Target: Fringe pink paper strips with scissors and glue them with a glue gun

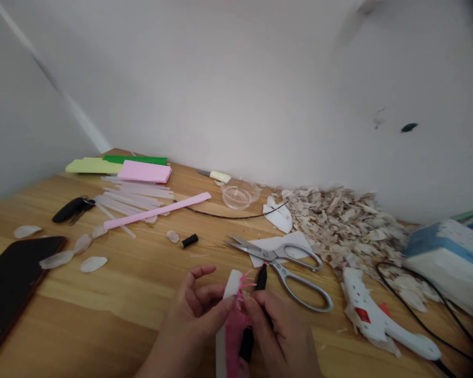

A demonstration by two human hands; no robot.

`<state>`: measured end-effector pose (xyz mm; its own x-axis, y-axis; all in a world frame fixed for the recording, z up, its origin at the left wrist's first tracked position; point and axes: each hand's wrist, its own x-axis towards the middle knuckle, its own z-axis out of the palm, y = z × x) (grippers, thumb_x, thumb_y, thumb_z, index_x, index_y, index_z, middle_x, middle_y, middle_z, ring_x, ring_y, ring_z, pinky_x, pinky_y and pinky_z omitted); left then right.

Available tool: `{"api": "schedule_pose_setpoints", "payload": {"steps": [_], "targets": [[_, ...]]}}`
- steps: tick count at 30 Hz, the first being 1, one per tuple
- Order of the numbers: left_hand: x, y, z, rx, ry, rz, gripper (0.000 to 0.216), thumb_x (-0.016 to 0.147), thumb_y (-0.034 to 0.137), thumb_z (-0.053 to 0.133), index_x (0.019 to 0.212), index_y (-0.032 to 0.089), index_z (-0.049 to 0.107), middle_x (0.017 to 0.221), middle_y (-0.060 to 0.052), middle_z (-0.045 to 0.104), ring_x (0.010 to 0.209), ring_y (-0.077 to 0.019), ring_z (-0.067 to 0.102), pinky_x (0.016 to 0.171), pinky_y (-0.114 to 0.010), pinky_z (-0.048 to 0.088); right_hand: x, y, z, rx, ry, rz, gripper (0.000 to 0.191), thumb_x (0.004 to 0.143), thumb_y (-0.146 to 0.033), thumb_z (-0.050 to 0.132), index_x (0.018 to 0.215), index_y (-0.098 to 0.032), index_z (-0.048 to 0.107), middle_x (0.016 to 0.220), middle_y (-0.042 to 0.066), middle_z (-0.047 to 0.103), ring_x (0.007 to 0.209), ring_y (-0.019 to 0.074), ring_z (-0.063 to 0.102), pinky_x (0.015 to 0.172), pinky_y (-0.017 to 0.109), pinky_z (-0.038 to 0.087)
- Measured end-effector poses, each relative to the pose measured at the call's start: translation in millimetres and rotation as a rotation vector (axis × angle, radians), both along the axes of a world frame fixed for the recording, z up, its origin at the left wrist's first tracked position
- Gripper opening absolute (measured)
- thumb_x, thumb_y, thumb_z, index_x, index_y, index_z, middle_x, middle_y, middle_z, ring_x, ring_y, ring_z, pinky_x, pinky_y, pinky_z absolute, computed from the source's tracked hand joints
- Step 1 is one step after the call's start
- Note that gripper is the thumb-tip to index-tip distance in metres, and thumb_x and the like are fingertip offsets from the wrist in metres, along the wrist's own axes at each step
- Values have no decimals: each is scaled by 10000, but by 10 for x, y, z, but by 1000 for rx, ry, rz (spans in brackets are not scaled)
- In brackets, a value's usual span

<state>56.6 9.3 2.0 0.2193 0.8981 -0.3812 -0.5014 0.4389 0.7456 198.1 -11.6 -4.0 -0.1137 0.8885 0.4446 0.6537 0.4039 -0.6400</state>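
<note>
My left hand (197, 320) pinches a pink strip with a white edge (232, 286), its thumb pressing on the upper part. Thin curled pink fringes stick out of the strip's top right side. My right hand (279, 331) has its thumb and forefinger at these fringes, close to the left thumb. A black pen (261, 277) runs through the right hand's fingers, its tip pointing away from me. Just beyond the hands, open scissors (267, 255) lie partly over a white paper piece (303, 241). A small black cap (189, 240) rests to their left.
Folded pink paper (145, 171), pale strips (129, 199) and a black phone (19, 283) lie left. A clear bowl (240, 195) stands near the wall. Right are a heap of beige scraps (338, 220), a white glue gun (372, 310) with its cable, and a tissue pack (444, 257).
</note>
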Motion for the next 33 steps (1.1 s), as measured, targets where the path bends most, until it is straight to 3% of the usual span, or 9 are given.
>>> {"api": "schedule_pose_setpoints", "payload": {"steps": [10, 14, 19, 23, 33], "targets": [[2, -10, 60, -13, 2, -3, 596, 584, 167, 788, 983, 217, 348, 708, -40, 744, 680, -218, 692, 657, -313, 481, 3, -6, -15, -17, 40, 10, 206, 902, -246, 421, 771, -196, 572, 650, -17, 599, 575, 121, 557, 527, 225, 390], [9, -26, 74, -16, 24, -35, 603, 599, 136, 779, 993, 210, 329, 753, -57, 752, 679, -182, 685, 663, -292, 488, 2, -4, 0, 10, 32, 6, 204, 902, -235, 415, 779, -199, 573, 671, -14, 612, 596, 121, 569, 544, 219, 398], [3, -10, 73, -44, 45, -17, 634, 581, 126, 791, 1003, 199, 324, 661, -30, 747, 571, -146, 667, 599, -252, 490, -1, -14, 7, 9, 4, 17, 247, 908, -242, 401, 745, -177, 573, 614, -5, 581, 554, 127, 542, 513, 230, 373], [-2, 9, 50, -43, 35, 12, 622, 582, 114, 789, 1003, 200, 340, 678, -42, 753, 578, -144, 675, 587, -235, 486, 1, -3, 10, 17, -42, -7, 342, 917, -260, 373, 638, -167, 547, 530, -1, 526, 494, 131, 492, 468, 247, 327], [-10, 15, -108, 7, -33, 33, 571, 608, 128, 779, 1004, 201, 375, 741, -72, 761, 644, -171, 698, 637, -275, 507, 18, -30, -4, -64, 23, -44, 325, 927, -262, 352, 641, -195, 491, 558, -12, 500, 543, 140, 503, 513, 249, 342]]}}
